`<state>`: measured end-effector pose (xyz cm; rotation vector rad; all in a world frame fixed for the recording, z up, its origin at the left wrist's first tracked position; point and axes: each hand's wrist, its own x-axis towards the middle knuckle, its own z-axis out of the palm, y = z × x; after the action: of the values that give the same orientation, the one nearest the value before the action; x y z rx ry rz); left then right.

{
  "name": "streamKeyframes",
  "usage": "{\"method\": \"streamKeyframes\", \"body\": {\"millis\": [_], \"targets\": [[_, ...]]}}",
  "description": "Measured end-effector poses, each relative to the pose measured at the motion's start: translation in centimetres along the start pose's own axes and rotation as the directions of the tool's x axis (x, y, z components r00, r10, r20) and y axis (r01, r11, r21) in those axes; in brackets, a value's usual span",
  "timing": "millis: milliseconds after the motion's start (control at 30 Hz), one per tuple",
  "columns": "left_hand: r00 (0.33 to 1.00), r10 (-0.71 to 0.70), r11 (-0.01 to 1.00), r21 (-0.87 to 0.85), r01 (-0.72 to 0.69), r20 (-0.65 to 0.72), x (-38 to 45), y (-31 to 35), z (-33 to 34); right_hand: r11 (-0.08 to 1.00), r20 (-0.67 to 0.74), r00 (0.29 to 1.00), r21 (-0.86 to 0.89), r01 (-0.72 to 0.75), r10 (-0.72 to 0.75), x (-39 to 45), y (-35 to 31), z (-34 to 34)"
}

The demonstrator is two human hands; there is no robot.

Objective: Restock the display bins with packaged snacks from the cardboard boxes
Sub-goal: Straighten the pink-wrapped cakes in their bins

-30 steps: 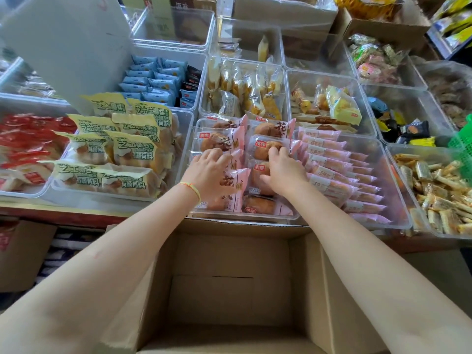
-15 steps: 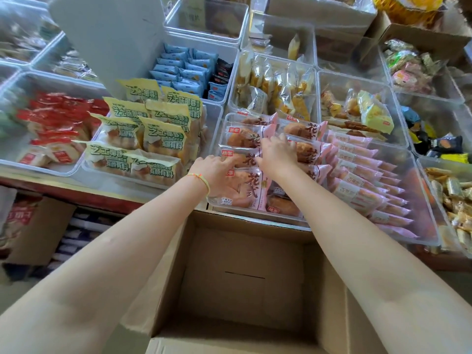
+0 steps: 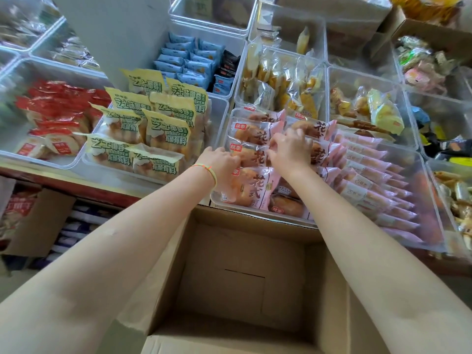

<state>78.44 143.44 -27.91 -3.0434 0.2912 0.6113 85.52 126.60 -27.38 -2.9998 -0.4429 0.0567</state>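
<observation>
Pink-and-clear bread packets (image 3: 258, 186) fill a clear display bin (image 3: 258, 213) just beyond an open cardboard box (image 3: 242, 277), whose inside shows only bare cardboard. My left hand (image 3: 221, 162), with a thin bracelet at the wrist, rests on the packets at the bin's left side, fingers bent down over one. My right hand (image 3: 291, 149) is over the middle of the bin, and its fingers pinch the edge of a pink bread packet (image 3: 265, 140) in the second row.
Yellow-green bread packs (image 3: 158, 134) fill the bin to the left, red packs (image 3: 56, 111) the one beyond it. Slim pink packets (image 3: 370, 172) line the bin to the right. More bins of blue, yellow and mixed snacks stand behind. Another cardboard box (image 3: 33, 221) sits under the counter, left.
The view has drifted so the bins sit further right. My right hand moved from the front packets towards the back rows; my left hand shifted to the bin's left side.
</observation>
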Motion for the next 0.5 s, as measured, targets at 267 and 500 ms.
{"method": "streamKeyframes", "body": {"millis": [267, 500], "targets": [[1.0, -0.002, 0.999, 0.052, 0.002, -0.01, 0.6, 0.1, -0.1, 0.948, 0.368, 0.902, -0.132, 0.289, -0.224, -3.3, -1.9, -1.7], [0.99, -0.138, 0.96, -0.242, 0.139, 0.022, -0.7, -0.5, -0.6, 0.982, 0.439, 0.885, 0.165, 0.091, -0.156, -4.1, 0.2, -1.3]]}}
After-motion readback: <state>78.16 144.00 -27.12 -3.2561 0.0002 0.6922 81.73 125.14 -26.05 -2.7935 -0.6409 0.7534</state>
